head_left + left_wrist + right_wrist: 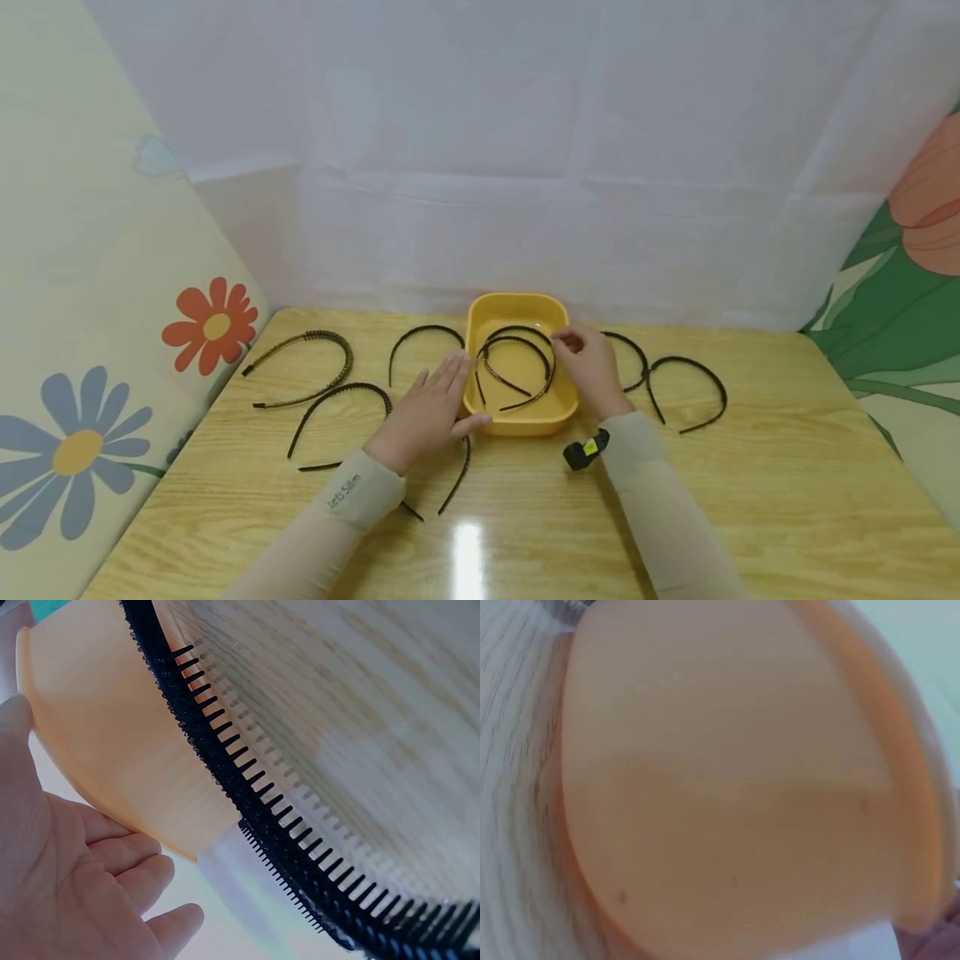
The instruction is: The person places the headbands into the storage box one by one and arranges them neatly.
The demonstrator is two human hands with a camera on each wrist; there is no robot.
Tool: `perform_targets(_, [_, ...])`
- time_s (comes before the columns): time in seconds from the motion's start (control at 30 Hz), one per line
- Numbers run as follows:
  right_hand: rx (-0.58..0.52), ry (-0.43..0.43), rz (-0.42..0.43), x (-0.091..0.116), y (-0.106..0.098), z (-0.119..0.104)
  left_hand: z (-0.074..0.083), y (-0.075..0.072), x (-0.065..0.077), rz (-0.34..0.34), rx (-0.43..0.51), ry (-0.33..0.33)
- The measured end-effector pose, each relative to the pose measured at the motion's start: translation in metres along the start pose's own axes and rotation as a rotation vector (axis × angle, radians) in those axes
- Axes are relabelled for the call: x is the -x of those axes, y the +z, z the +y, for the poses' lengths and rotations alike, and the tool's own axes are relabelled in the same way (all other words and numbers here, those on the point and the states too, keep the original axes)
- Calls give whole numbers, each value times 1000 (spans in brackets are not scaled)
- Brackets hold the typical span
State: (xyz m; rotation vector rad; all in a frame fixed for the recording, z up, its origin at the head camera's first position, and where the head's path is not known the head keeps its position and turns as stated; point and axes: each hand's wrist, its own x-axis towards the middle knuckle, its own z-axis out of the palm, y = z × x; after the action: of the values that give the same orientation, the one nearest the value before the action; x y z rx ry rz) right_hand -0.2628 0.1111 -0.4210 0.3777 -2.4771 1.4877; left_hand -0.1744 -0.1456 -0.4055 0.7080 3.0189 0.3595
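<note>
A yellow plastic basin [521, 428] stands on the table with two dark, thin headbands [517, 338] overlapping inside its outline. My left hand [427, 410] lies along the basin's left side, fingers straight and the thumb spread toward the front rim. In the left wrist view that hand [90, 877] is beside the basin wall [112, 742], and a black toothed headband [225, 780] crosses close to the camera. At the basin's right rim, the curled fingertips of my right hand [592, 367] pinch the side of a headband. The right wrist view shows mostly the basin's outer wall [727, 787].
Left of the basin lie several more headbands, among them a brownish toothed one [330, 337] and a black one [360, 386]. Two others, including a round black headband [701, 361], lie to the right. A white cloth [480, 208] hangs behind the wooden table [750, 500].
</note>
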Motion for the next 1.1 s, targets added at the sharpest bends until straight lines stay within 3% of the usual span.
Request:
perform_targets(0.17, [-93, -10, -36, 7, -12, 5, 0, 0, -1, -7, -3, 1])
perform_targets(0.37, [-123, 16, 3, 12, -27, 6, -1, 1, -2, 3, -11, 4])
perform_targets(0.53, [-8, -11, 23, 14, -41, 14, 0, 0, -1, 1, -4, 1])
perform_targets(0.83, [204, -154, 106, 20, -72, 21, 0, 0, -1, -10, 3, 2])
perform_targets(1.1, [287, -135, 164, 26, -93, 38, 0, 1, -1, -26, 0, -21])
